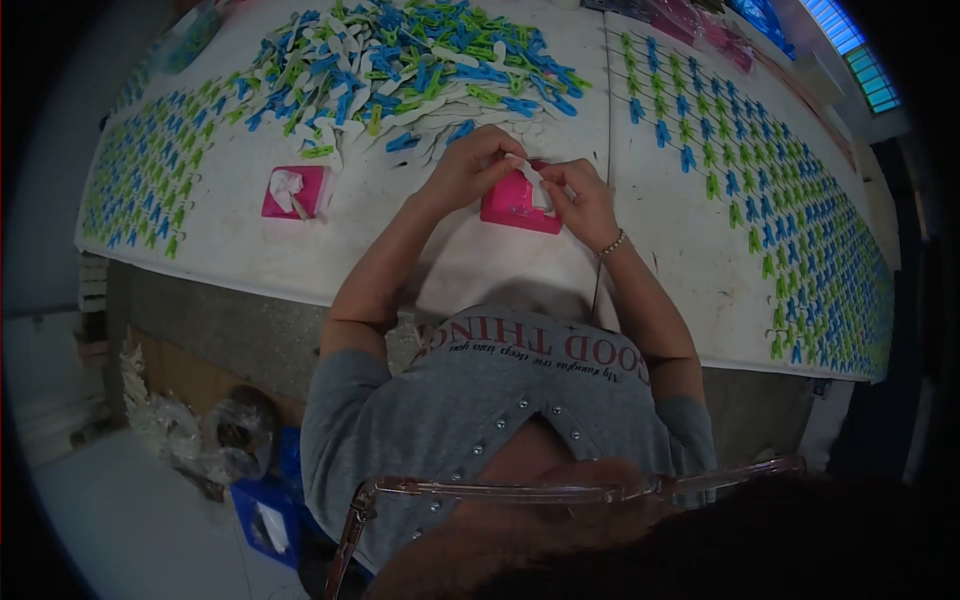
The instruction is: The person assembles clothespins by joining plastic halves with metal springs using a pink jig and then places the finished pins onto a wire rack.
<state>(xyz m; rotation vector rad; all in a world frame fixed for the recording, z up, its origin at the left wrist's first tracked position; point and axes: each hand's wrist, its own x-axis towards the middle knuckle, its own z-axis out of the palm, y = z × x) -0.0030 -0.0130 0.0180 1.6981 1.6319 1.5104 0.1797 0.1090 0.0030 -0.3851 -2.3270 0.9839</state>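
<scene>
My left hand (468, 172) and my right hand (585, 200) meet over a bright pink square tray (505, 212). Thumbs and fingertips of both are pinched at the ends of a thin white piece (532, 175) stretched between them; I cannot tell if it is cloth, paper or plastic. A further whitish piece (542, 200) lies in the tray beside my right fingers. Just beyond my hands spreads a large heap of loose blue, green and white clothes pegs (440, 75).
To the left, a second pink tray (312, 190) holds a crumpled white wad (285, 188). Rows of blue and green pegs with hooks cover the left (150, 170) and right (800, 245) of the white table (400, 270). A blue crate (262, 520) stands on the floor.
</scene>
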